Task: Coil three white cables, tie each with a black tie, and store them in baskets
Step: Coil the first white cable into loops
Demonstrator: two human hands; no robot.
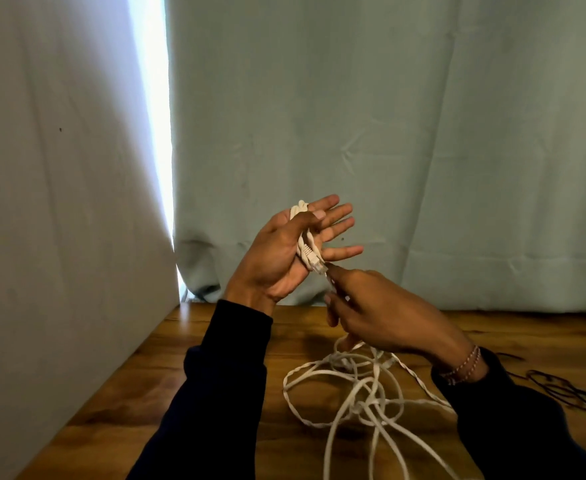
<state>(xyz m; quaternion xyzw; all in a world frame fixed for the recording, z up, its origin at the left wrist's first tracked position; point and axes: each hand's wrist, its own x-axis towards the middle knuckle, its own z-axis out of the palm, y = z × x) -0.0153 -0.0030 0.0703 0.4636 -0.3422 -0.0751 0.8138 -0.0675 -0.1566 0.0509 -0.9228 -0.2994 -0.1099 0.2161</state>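
A thin white cable (304,233) with a clear plastic plug is wound in a few turns around the raised left hand (284,254), whose fingers are spread and whose thumb presses the turns against the palm, so its grip is closed on the coil. The right hand (385,317), just below, pinches the same cable near the plug. More white cable lies in a loose tangle (364,393) on the brown wooden table (153,382). Thin black ties (558,389) rest on the table at the right, past the right wrist.
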